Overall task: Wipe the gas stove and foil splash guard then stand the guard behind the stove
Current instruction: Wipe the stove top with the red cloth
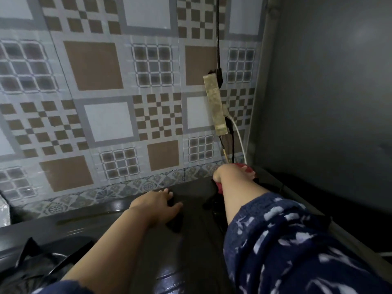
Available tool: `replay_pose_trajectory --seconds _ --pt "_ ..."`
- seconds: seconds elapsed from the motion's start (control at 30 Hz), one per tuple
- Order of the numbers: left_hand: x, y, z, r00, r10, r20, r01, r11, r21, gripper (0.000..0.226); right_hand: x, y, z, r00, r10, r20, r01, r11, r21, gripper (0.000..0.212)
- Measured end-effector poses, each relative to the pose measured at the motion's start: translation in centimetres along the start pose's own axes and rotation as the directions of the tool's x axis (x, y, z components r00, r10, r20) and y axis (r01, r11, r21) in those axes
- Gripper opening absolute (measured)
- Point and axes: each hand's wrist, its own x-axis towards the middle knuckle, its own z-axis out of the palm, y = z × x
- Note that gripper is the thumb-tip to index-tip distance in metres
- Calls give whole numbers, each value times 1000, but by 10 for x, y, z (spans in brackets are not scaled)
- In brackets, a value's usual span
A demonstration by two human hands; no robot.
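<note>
The black gas stove [191, 240] fills the lower middle of the head view, its glossy top running back to the tiled wall. My left hand [158, 203] lies flat on the stove's middle, fingers spread, touching a black part of the pan support. My right hand [231, 171] reaches to the stove's far right corner and grips a red cloth [247, 167] against the surface. At the far left edge a crinkled silvery sheet [4, 211] shows, possibly the foil guard; most of it is out of frame.
A black pan support [42, 257] sits over the left burner. On the patterned tile wall [106, 102] hangs a power strip [215, 105] with black and white cables running down to the right corner. A dark grey cabinet side [328, 92] closes off the right.
</note>
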Motion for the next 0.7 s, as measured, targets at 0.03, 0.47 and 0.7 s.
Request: replay_pose_trajectory --seconds 0.03,0.47,0.7 --pt "1 -1 2 1000 4 -10 -4 1000 -16 66 2 4 -4 1000 10 13 -10 1000 -14 65" --pt "-6 -9 -2 999 -28 -23 26 996 -84 58 -20 -25 37 981 -196 5 195 972 -130 65" --pt "-35 -47 -7 989 -149 11 149 988 30 70 -54 -39 59 935 -350 54 354 912 -207 58"
